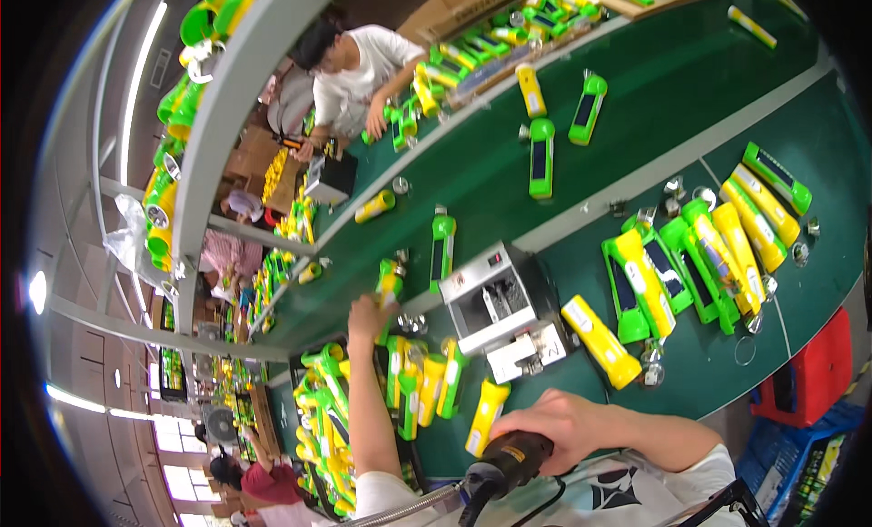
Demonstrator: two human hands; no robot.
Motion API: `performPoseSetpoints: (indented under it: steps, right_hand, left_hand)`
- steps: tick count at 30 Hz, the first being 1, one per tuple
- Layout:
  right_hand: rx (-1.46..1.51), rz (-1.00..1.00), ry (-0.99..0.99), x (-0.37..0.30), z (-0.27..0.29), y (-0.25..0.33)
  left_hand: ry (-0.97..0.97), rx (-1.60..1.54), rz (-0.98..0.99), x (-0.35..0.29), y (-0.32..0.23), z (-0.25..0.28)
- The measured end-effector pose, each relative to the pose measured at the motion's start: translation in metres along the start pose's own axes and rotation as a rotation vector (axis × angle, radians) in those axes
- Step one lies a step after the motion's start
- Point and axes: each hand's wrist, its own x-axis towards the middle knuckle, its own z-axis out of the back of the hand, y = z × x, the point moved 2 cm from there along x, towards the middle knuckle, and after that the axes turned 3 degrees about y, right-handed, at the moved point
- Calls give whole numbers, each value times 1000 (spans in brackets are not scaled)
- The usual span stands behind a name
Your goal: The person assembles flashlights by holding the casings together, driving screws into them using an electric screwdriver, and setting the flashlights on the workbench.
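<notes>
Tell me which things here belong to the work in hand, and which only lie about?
In hand:
left hand on a green and yellow flashlight
right hand gripping a black power screwdriver

Lying about:
grey metal fixture
flashlights on the green belt
red stool

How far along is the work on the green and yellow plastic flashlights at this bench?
Apparently done: a row of green and yellow plastic flashlights lies at right. In hand: the left hand grips one flashlight; the right hand holds a black powered screwdriver. Left: a pile of flashlights nearby.
</notes>
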Motion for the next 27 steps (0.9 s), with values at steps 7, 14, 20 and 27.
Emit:
performPoseSetpoints:
  steps: [7, 14, 20, 27]
  right_hand:
    - [55, -44, 9, 5, 8, -1]
    - [49, -55, 15, 3, 3, -1]
    - [29, -44, 4, 0, -1, -1]
    - [18, -27, 11, 2, 1, -1]
  left_hand:
    - [-184, -96, 34, -67, -44, 62]
    - [-137, 47, -4, -148, -36, 37]
    - [-108, 76, 12, -161, -38, 26]
    - [-81, 9, -78, -131, -52, 33]
